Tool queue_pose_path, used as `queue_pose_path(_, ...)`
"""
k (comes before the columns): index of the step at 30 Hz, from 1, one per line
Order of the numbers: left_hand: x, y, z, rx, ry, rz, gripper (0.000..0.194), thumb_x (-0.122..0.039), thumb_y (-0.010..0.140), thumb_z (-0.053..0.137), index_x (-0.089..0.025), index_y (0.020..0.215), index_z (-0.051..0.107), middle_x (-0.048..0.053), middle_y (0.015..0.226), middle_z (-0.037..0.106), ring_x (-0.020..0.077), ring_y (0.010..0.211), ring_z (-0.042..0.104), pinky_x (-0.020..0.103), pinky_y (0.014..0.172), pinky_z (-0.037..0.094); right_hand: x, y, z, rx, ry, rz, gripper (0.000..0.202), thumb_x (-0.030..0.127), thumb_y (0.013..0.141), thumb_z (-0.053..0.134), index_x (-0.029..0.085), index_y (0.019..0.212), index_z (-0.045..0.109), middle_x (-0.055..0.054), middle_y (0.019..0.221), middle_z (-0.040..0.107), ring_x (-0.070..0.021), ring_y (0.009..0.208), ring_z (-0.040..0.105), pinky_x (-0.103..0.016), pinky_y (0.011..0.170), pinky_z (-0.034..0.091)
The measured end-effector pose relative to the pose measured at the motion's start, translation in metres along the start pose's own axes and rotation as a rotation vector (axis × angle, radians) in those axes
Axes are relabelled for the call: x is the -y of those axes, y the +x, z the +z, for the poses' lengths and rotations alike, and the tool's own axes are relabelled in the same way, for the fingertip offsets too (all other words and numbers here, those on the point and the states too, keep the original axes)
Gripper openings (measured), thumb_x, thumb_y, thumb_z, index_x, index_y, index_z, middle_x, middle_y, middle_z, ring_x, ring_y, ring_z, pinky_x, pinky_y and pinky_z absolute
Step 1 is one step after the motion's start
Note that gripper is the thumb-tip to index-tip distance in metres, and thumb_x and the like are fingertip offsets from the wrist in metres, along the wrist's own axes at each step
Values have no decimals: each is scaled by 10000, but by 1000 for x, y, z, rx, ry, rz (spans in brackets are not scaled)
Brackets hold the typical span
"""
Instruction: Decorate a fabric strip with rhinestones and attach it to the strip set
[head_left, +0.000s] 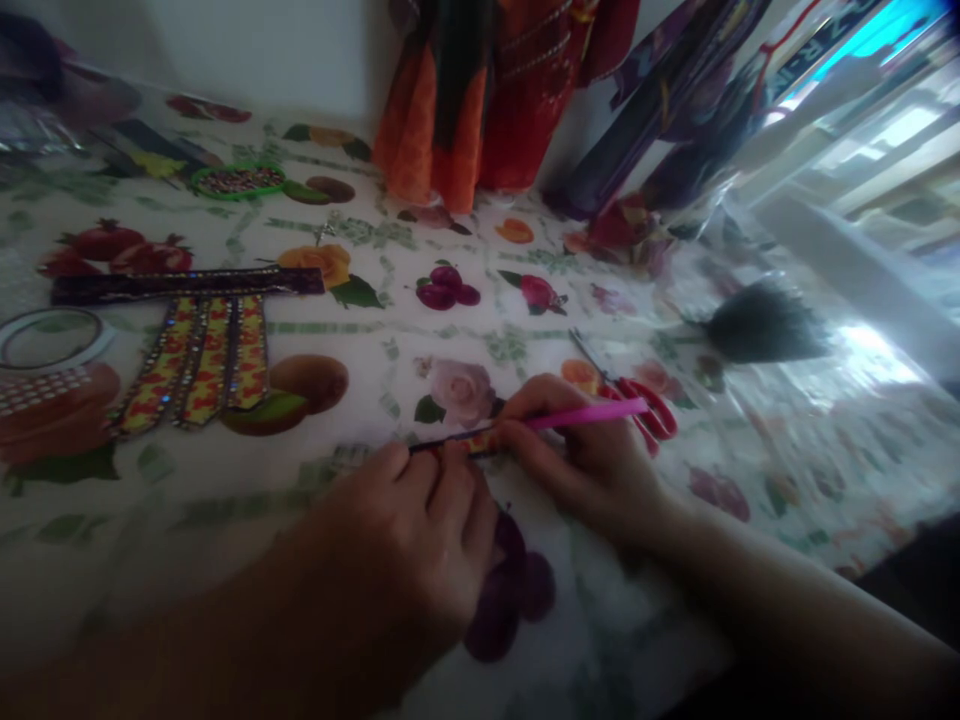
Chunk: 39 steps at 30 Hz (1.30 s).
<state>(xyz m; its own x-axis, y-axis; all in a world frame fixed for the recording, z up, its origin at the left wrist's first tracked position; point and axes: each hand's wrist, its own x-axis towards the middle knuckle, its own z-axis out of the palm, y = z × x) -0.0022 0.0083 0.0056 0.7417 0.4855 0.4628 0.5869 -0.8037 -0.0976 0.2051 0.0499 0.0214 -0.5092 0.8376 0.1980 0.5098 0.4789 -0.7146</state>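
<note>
In the middle of the table, the curled fingers of my left hand (427,530) press on a narrow patterned fabric strip (480,441) with a dark edge. My right hand (585,460) pinches a thin pink pen-like tool (589,413) between thumb and fingers. Its tip is hidden at the fingers, close to the strip. Just beyond my right hand lie scissors with red handles (652,408). To the left is a dark band (187,284) with several yellow-and-red strips (206,365) hanging from it, edged with shiny stones.
A green tray (240,194) of small beads sits at the back left. Near the left edge are a tape roll (103,335) and a sheet of stones (45,390). Orange cloth (454,140) and red cloth (521,130) stand by the wall. Clear plastic (787,400) covers the right side.
</note>
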Motion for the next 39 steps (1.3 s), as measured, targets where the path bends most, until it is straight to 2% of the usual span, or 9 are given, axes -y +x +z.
queue_pose_path(11, 0, 0, 0, -2, -8, -7, 262, -177, 884, 568, 1, 1025, 699, 233, 962, 724, 308, 711, 680, 396, 537, 514, 2, 4, 1, 29, -79, -17, 36, 168, 925, 585, 187, 949, 605, -25, 869, 633, -151, 804, 619, -298, 695, 507)
queue_pose_path(16, -1, -1, 2, 9, -1, 5, 268, -177, 888, 576, -1, 1052, 694, 221, 972, 726, 305, 715, 683, 404, 550, 517, 0, 3, -4, -88, -29, 38, 70, 169, 915, 609, 226, 874, 613, -2, 799, 627, -155, 747, 612, -297, 653, 504)
queue_pose_path(20, 0, -1, 1, 16, 3, 16, 273, -187, 892, 582, 0, 1059, 689, 227, 986, 724, 308, 719, 682, 404, 553, 506, 1, 1, -8, -123, -12, 53, 78, 176, 914, 602, 241, 885, 633, -14, 820, 651, -171, 741, 630, -307, 613, 498)
queue_pose_path(25, 0, -2, 1, 28, 27, 50, 286, -216, 912, 576, -2, 1076, 671, 243, 1026, 713, 312, 728, 677, 411, 560, 495, 13, -4, -14, -162, 4, -121, 173, 95, 859, 584, 257, 904, 621, -24, 798, 646, -197, 746, 650, -361, 660, 542)
queue_pose_path(29, 1, -3, 0, 31, 35, 54, 321, -275, 961, 529, -11, 1071, 675, 245, 1030, 716, 305, 726, 679, 413, 570, 489, 24, -9, -17, -123, -2, -281, 278, 55, 785, 578, 261, 968, 620, -43, 796, 659, -226, 753, 672, -390, 651, 586)
queue_pose_path(33, 1, -2, -2, 13, 52, 70, 327, -282, 977, 508, -18, 1066, 679, 236, 1025, 721, 301, 743, 685, 405, 579, 484, 26, -11, -18, -91, -71, -314, 255, 56, 770, 583, 238, 943, 625, -50, 791, 659, -216, 741, 687, -359, 627, 596)
queue_pose_path(39, 0, -1, -1, 26, 52, 37, 341, -301, 991, 485, -39, 1049, 697, 206, 1007, 733, 275, 708, 676, 399, 576, 491, 28, -11, -20, -79, -61, -324, 293, 64, 770, 584, 263, 984, 608, -47, 799, 660, -225, 750, 678, -369, 622, 581)
